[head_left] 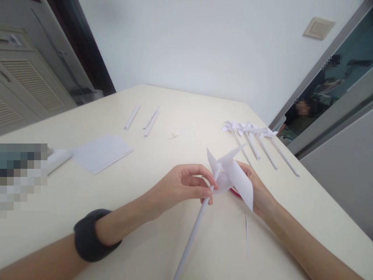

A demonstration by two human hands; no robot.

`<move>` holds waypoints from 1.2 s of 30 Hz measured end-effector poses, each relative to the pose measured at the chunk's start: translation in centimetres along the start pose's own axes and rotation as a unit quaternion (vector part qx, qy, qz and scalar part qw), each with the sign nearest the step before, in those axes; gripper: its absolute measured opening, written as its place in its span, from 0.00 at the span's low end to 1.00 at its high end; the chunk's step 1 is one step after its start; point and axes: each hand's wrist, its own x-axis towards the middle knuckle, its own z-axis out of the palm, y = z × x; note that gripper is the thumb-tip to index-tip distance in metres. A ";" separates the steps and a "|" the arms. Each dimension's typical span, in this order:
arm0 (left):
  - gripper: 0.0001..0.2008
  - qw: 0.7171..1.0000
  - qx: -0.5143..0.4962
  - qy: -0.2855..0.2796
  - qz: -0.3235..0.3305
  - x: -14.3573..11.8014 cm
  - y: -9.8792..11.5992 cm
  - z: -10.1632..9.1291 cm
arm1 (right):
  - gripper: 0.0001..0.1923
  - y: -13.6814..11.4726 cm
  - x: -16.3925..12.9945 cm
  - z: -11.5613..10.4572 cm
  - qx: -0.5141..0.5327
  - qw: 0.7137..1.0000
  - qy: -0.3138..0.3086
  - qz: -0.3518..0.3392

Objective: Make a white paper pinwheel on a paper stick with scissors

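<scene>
A black wristband (93, 235) sits on the left forearm, nearest the camera. Beyond it, the left hand (182, 186) pinches the top of a white paper stick (194, 233) between thumb and fingers, just under the head of a white paper pinwheel (231, 175). The stick slants down from the pinwheel toward the near edge of the cream counter (145, 241). The right hand (259, 190) is behind the pinwheel's blades, fingers closed against the back of the head; a small red item (234, 191) shows beneath it, too hidden to identify. The pinwheel is held just above the counter. A thin paper strip (246, 233) lies on the counter below the pinwheel. Left of the pinwheel, well apart, lies a sheet of white paper (100, 153). Beyond the pinwheel to the right lies a row of finished pinwheels (256, 138). Farther left of those lie rolled paper sticks (142, 116) and small paper scraps (175, 134).
</scene>
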 end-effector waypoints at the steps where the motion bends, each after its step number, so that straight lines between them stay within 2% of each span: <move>1: 0.04 1.000 -0.001 -0.002 0.002 0.0 0.0 0.0 | 0.08 0.1 0.0 -0.1 0.003 1.000 -0.006 0.003; 4: 0.04 1.000 -0.007 -0.013 0.009 -0.1 0.0 0.1 | 0.09 0.4 -0.1 -0.2 0.016 1.000 -0.024 0.011; 9: 0.04 0.998 -0.031 -0.049 0.011 -0.3 -0.1 0.4 | 0.13 0.4 -0.4 0.2 0.057 0.993 -0.101 0.033; 11: 0.05 0.998 -0.036 -0.050 0.023 -0.4 -0.1 0.4 | 0.14 0.4 -0.5 0.4 0.052 0.992 -0.110 0.037; 17: 0.04 0.998 -0.039 -0.048 0.027 -0.5 0.1 0.5 | 0.15 0.6 -0.6 0.3 0.021 0.993 -0.102 0.050; 22: 0.03 0.998 -0.044 -0.025 0.042 -0.5 -0.4 0.7 | 0.15 0.7 -0.7 0.4 -0.028 0.998 -0.038 0.041; 26: 0.03 0.998 -0.046 -0.020 0.042 -0.6 -0.2 0.8 | 0.17 0.6 -0.9 0.5 -0.035 0.998 -0.020 0.039; 32: 0.04 0.994 0.086 -0.008 0.064 -1.1 0.9 0.7 | 0.17 0.7 -1.0 0.4 -0.006 0.999 -0.019 0.041; 36: 0.05 0.995 0.082 0.013 0.057 -1.2 1.1 0.7 | 0.11 0.4 -1.0 0.5 0.012 0.999 -0.026 0.041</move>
